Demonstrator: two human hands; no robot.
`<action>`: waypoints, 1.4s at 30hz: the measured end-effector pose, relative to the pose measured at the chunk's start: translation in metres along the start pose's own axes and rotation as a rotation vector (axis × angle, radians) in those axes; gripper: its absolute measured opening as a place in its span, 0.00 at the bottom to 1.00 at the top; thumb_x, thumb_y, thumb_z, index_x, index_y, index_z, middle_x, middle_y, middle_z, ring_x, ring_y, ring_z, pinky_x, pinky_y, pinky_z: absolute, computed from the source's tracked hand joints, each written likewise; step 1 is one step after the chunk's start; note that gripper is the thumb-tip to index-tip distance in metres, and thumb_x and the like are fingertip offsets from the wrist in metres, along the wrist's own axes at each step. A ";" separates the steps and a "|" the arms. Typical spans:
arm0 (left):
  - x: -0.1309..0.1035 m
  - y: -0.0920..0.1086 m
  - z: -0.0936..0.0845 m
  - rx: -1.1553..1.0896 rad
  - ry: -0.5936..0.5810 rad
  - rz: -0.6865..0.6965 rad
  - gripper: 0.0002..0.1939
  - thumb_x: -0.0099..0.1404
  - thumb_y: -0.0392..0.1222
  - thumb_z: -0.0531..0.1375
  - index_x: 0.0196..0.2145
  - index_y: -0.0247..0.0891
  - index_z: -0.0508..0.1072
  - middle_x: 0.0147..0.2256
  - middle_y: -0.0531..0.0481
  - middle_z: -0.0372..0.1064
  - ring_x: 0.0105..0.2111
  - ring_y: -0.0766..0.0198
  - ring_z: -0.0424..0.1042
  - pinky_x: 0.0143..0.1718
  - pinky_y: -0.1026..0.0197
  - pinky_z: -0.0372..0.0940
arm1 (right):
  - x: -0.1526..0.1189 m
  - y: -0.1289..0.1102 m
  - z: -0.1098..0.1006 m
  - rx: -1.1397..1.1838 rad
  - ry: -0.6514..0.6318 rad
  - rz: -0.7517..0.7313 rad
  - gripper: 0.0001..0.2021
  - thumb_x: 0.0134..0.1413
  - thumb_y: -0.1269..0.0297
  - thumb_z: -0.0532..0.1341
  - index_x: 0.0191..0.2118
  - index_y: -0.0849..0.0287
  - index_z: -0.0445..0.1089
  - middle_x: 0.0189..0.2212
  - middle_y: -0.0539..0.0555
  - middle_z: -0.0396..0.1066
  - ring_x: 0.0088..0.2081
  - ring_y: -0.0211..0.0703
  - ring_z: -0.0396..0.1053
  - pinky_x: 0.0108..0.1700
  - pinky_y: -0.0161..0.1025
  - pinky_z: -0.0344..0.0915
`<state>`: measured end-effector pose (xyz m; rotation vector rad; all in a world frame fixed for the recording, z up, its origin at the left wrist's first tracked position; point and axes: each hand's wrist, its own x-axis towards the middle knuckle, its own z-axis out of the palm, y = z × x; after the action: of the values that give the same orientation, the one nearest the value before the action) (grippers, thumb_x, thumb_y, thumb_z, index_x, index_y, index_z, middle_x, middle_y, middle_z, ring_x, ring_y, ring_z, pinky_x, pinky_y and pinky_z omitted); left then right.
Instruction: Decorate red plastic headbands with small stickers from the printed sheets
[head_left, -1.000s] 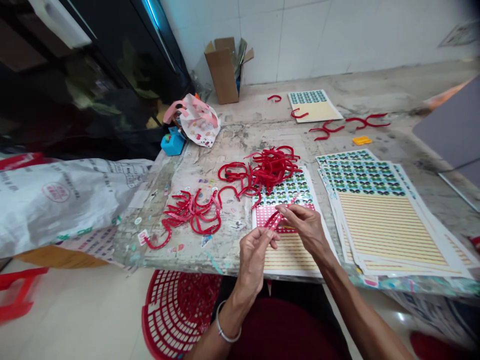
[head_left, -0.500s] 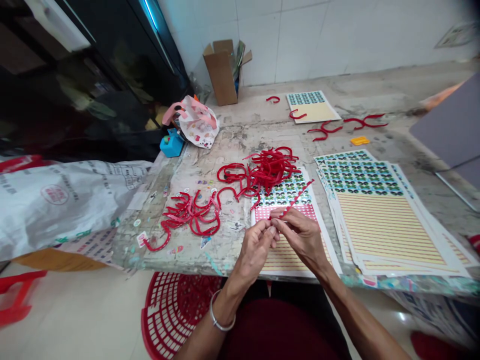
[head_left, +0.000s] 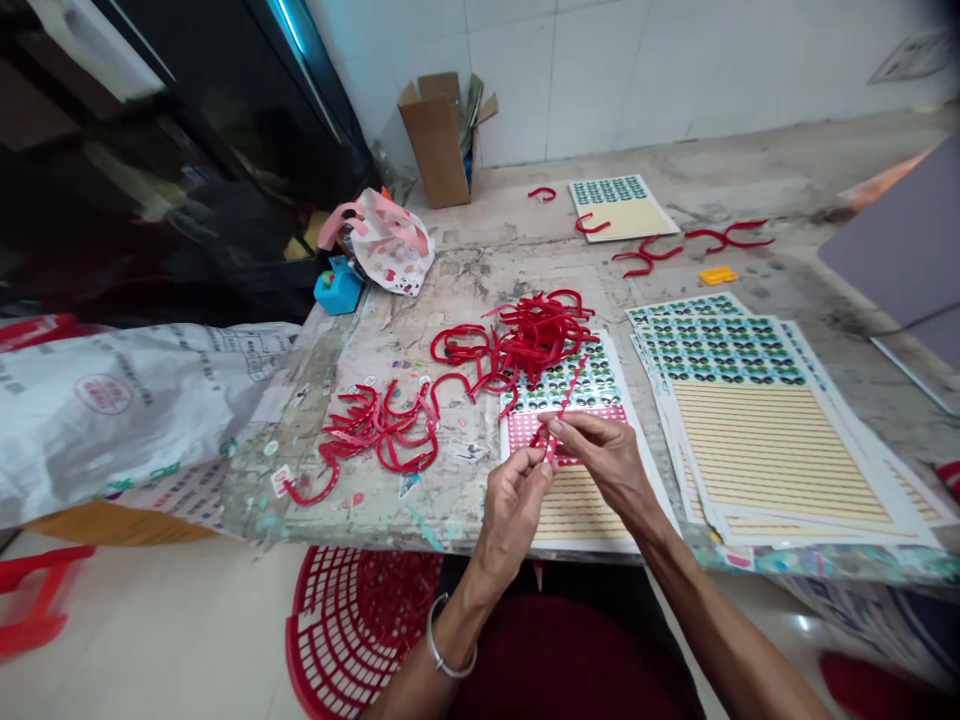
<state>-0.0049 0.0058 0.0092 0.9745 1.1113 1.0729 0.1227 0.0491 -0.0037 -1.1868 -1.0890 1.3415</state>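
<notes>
Both hands meet over a printed sheet (head_left: pixel 581 505) at the table's front. My left hand (head_left: pixel 517 495) is closed, thumb and fingers pinching the lower end of a narrow red strip with white dots (head_left: pixel 574 385). My right hand (head_left: pixel 604 450) pinches the same strip a little higher, and its upper end slants up to the right. A thin dark red piece shows between the fingers; what it is I cannot make out. Just beyond the hands, a heap of red curved bands (head_left: pixel 544 335) covers part of the sheet. Another pile of red curved bands (head_left: pixel 382 425) lies to the left.
On the right lies a stack of printed sheets (head_left: pixel 765 450). Farther back are a smaller sheet (head_left: pixel 630 222), loose red bands (head_left: pixel 649 255) and a yellow object (head_left: pixel 718 275). A pink-handled bag (head_left: pixel 394 250), blue box (head_left: pixel 339 287) and cardboard box (head_left: pixel 435 150) stand back left. Below is a red basket (head_left: pixel 307 640).
The dotted strip has turned more upright, and its upper end has moved left. My right hand's fingers have lifted slightly, showing more of the strip at the left fingertips. The view has shifted slightly.
</notes>
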 end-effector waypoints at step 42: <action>0.002 0.002 -0.014 0.128 -0.142 0.096 0.10 0.66 0.40 0.52 0.33 0.33 0.69 0.27 0.52 0.61 0.30 0.67 0.61 0.36 0.65 0.57 | -0.011 0.001 -0.009 -0.271 -0.136 -0.196 0.19 0.49 0.61 0.63 0.48 0.54 0.69 0.45 0.56 0.69 0.42 0.43 0.69 0.35 0.37 0.72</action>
<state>-0.0184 0.0089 0.0079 1.1972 1.0343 1.0022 0.1319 0.0384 -0.0048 -1.1595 -1.4819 1.1613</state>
